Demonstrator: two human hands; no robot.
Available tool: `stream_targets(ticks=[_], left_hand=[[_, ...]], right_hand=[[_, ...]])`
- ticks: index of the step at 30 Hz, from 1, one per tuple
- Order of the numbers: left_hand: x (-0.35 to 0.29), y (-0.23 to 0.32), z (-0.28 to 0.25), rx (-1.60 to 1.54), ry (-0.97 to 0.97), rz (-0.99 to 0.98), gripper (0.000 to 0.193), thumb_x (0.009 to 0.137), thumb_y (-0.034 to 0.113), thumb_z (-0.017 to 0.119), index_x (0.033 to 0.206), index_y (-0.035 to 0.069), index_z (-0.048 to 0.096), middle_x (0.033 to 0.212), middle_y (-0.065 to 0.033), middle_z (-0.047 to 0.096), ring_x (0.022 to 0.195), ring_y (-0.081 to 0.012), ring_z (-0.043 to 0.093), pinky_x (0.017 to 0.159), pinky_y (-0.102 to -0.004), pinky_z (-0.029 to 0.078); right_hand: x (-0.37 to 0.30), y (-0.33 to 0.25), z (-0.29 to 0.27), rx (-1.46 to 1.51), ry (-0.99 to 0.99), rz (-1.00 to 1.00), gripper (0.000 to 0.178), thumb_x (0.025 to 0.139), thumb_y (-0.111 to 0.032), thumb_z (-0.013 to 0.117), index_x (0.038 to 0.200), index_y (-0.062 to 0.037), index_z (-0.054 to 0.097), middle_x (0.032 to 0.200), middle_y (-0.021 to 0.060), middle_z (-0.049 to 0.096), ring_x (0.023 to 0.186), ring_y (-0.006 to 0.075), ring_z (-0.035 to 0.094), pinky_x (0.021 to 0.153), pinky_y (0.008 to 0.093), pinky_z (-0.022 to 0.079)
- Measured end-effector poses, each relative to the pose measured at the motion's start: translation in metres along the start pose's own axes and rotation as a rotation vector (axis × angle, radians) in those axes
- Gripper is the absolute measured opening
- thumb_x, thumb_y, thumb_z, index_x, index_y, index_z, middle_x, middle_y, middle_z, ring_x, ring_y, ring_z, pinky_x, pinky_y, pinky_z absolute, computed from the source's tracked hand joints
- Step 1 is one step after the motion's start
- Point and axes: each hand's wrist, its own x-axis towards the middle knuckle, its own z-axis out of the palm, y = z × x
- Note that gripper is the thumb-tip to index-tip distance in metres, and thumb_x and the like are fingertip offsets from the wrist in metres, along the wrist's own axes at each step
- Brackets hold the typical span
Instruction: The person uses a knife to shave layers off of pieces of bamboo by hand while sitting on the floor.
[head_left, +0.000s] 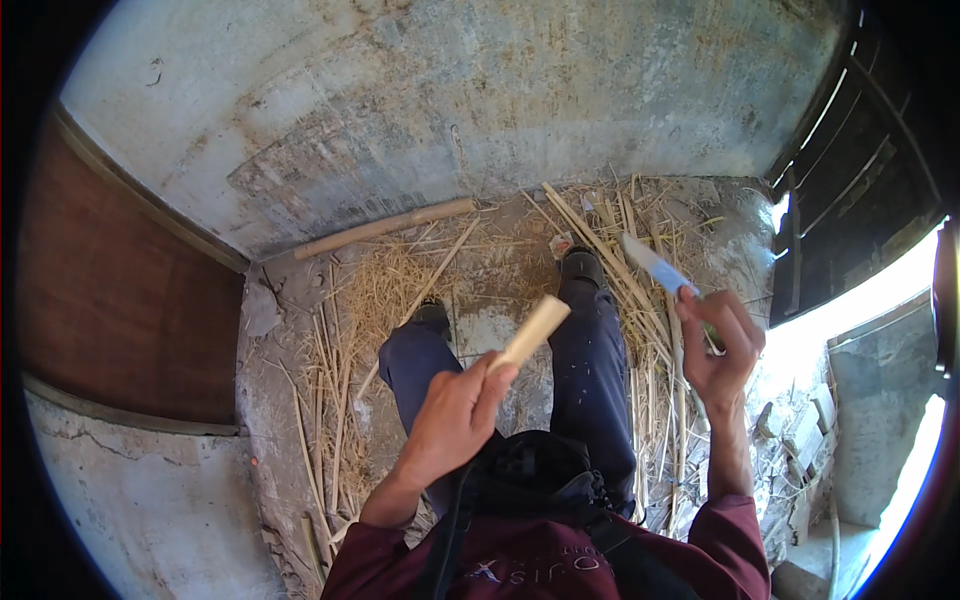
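My left hand point(452, 412) is closed round a short pale piece of split bamboo point(537, 328), which points up and to the right above my lap. In my right hand point(722, 345) is a knife point(655, 263), its blade aimed up and to the left. My right fingers wrap its handle, of which only a little greenish part shows. The blade and the bamboo are well apart and do not touch. Both hands are raised in front of my knees.
Pale shavings point(385, 285) and long bamboo strips point(610, 255) litter the floor round my feet. A bamboo pole point(385, 228) lies along the foot of the stained wall point(480, 90). Broken blocks point(800, 435) lie at the right, and a brown panel point(130, 290) stands at the left.
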Motion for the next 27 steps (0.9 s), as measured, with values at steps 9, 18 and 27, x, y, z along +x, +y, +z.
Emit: stream_targets(ticks=[9, 18, 27], left_hand=[[0.007, 0.0, -0.001, -0.035, 0.006, -0.023, 0.034, 0.118, 0.027, 0.051, 0.099, 0.0, 0.061, 0.065, -0.0052, 0.053, 0.054, -0.0147, 0.053, 0.055, -0.0344, 0.041], [0.006, -0.003, 0.003, -0.04, 0.008, -0.046, 0.031, 0.117, 0.025, 0.052, 0.106, -0.002, 0.065, 0.067, -0.0058, 0.056, 0.054, -0.0143, 0.054, 0.054, -0.0331, 0.041], [0.01, 0.001, 0.001, -0.023, 0.035, -0.005, 0.032, 0.117, 0.026, 0.052, 0.11, -0.002, 0.066, 0.068, -0.0076, 0.058, 0.055, -0.0161, 0.055, 0.055, -0.0347, 0.042]], right_hand=[[-0.026, -0.04, 0.01, 0.206, -0.314, -0.171, 0.021, 0.08, -0.01, 0.092, 0.098, -0.0121, 0.082, 0.074, 0.0022, 0.064, 0.051, 0.0138, 0.061, 0.044, 0.0307, 0.045], [-0.021, -0.037, 0.011, 0.135, -0.335, -0.202, 0.024, 0.082, -0.016, 0.09, 0.105, -0.0194, 0.083, 0.076, -0.0032, 0.063, 0.051, 0.0136, 0.059, 0.043, 0.0325, 0.045], [-0.019, -0.038, 0.013, 0.081, -0.283, -0.23, 0.025, 0.079, -0.016, 0.091, 0.103, -0.0188, 0.083, 0.076, -0.0026, 0.062, 0.053, 0.0138, 0.06, 0.044, 0.0319, 0.046]])
